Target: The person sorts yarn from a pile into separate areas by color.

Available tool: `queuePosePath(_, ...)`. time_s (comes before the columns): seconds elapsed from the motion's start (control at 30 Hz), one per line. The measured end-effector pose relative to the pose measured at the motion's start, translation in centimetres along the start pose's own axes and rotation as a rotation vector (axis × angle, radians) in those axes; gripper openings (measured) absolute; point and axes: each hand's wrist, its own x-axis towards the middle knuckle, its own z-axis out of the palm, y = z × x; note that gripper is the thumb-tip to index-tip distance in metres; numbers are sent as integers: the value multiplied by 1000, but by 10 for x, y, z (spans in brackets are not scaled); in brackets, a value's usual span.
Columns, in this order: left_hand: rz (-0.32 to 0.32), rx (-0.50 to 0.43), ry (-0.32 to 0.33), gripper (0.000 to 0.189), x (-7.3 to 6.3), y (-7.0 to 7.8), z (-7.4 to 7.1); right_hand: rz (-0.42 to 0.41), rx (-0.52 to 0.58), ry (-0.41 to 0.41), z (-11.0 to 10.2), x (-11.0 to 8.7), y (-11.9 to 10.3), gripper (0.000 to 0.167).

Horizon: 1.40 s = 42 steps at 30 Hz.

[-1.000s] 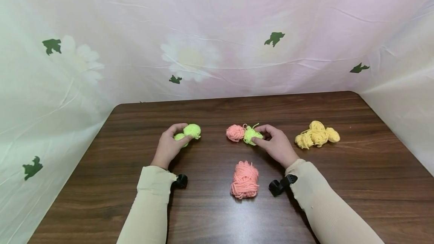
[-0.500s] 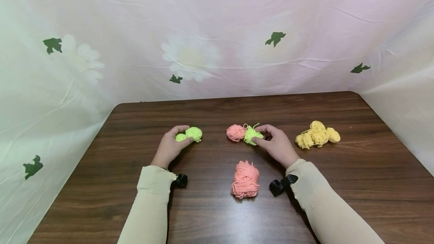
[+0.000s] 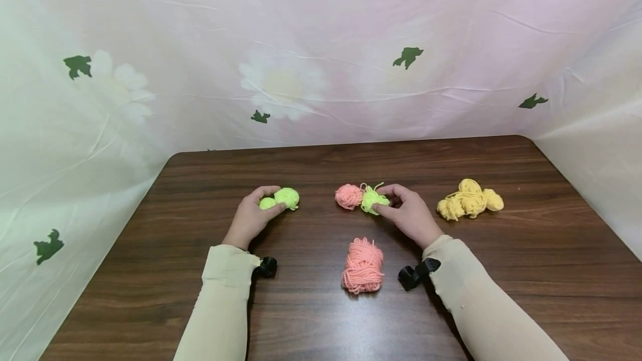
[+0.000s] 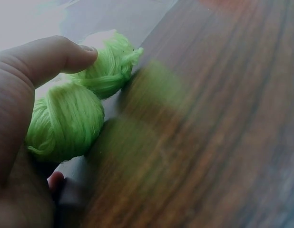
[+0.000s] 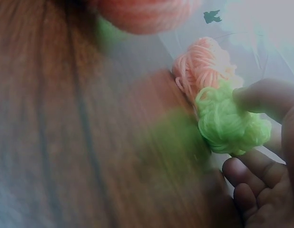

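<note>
My left hand (image 3: 252,216) grips a bright green yarn ball (image 3: 287,198) on the left half of the table. A second green yarn ball (image 4: 66,121) lies against it, close to the palm; in the left wrist view the thumb presses the farther ball. Right of centre, my right hand (image 3: 408,213) pinches a looser green yarn ball (image 3: 373,199) between thumb and fingers. Loose strands stick up from its top. Directly to its left, a round pink yarn ball (image 3: 348,196) sits side by side with it, as the right wrist view also shows.
Between the forearms lies a larger pink yarn skein (image 3: 363,266). A cluster of yellow yarn balls (image 3: 470,199) rests to the right of my right hand. Behind the dark wooden table (image 3: 311,316) hangs a pale flowered cloth (image 3: 326,49), which also covers both sides.
The left hand's green balls have come down slightly and turned, the larger one now lower and a little farther right. My right hand and the other yarn have stayed in place.
</note>
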Motion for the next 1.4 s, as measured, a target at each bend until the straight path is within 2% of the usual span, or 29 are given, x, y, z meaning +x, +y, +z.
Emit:
queuePosePath(0.43, -4, -6, 2, 47, 0, 2, 0, 1, -67, -52, -1, 0, -1, 49)
queuePosePath(1.1, 0, -11, 9, 47, -1, 0, 1, -13, 7, 26, 0, 0, -1, 46)
queuePosePath(1.4, -6, -18, 5, 47, -1, 1, 0, -8, 39, 39, -6, 0, -9, 46)
